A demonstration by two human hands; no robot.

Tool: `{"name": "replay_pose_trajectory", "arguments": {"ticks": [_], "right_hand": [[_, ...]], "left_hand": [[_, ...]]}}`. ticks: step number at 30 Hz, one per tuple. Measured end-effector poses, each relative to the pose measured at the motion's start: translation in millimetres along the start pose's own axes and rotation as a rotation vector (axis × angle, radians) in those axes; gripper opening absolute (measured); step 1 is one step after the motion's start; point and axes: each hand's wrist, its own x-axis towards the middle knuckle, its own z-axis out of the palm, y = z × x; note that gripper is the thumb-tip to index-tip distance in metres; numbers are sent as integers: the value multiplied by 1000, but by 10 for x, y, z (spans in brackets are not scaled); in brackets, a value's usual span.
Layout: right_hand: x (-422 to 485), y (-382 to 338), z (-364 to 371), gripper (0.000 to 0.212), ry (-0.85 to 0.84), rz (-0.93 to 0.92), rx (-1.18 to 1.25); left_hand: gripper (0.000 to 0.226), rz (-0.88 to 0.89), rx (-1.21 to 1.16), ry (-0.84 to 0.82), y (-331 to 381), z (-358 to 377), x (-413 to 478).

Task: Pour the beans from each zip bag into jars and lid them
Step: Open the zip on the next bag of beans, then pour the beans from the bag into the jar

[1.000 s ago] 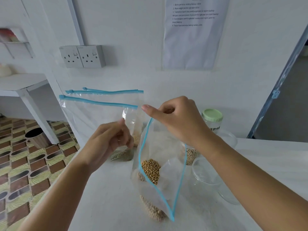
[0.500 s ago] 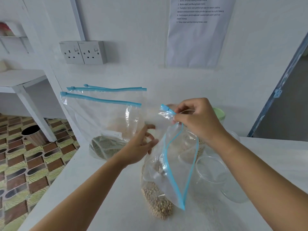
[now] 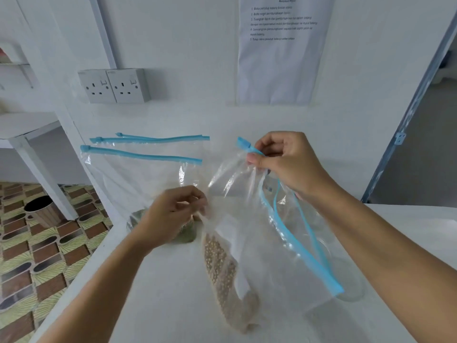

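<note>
Since half a second ago the left hand (image 3: 173,214) has closed from a flat touch into a pinch on the zip bag (image 3: 259,243), while the right hand (image 3: 289,167) still pinches the blue zip (image 3: 243,144) end, holding it above the counter (image 3: 168,298). The beans (image 3: 222,268) now lie in a long strip along the bag's low side, resting on the counter. The left hand hides part of a green-bean bag (image 3: 188,237). Behind the film sits what seems a clear jar (image 3: 351,294). The counter's left edge runs just beside the left forearm, and white surface shows between the arms.

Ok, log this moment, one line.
left hand: pinches bean bag side | right hand: pinches zip strip end | bean bag: open, beans inside
</note>
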Motion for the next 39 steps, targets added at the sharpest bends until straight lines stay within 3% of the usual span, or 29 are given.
{"name": "replay_pose_trajectory", "arguments": {"ticks": [4, 7, 12, 15, 19, 21, 23, 26, 31, 37, 39], "right_hand": [[-38, -158, -8, 14, -79, -9, 180], [-17, -184, 35, 9, -110, 8, 270], [-27, -138, 167, 11, -90, -11, 405], [-18, -80, 215, 13, -90, -27, 365], [22, -1, 286, 12, -80, -56, 271], [57, 18, 304, 12, -73, -74, 242], [82, 38, 307, 12, -89, -70, 256], [96, 97, 321, 14, -105, -69, 219], [119, 280, 392, 17, -43, -113, 67], [82, 221, 388, 19, 14, -157, 119], [94, 138, 316, 19, 71, -163, 168]], "left_hand": [[27, 139, 58, -25, 317, -408, -142], [21, 148, 128, 13, 304, -453, -147], [15, 99, -59, 63, 225, -430, -184], [18, 34, -32, -3, 156, -405, -174], [12, 41, -51, 69, 52, -476, -155], [21, -4, -15, -3, -75, -504, -195], [44, -89, 125, -92, -316, -544, -250], [48, -134, 394, -105, -683, -625, -352], [47, -170, 267, -186, -943, -693, -530], [18, -125, 152, -83, -929, -736, -534], [20, -77, 119, -65, -801, -831, -506]]}}
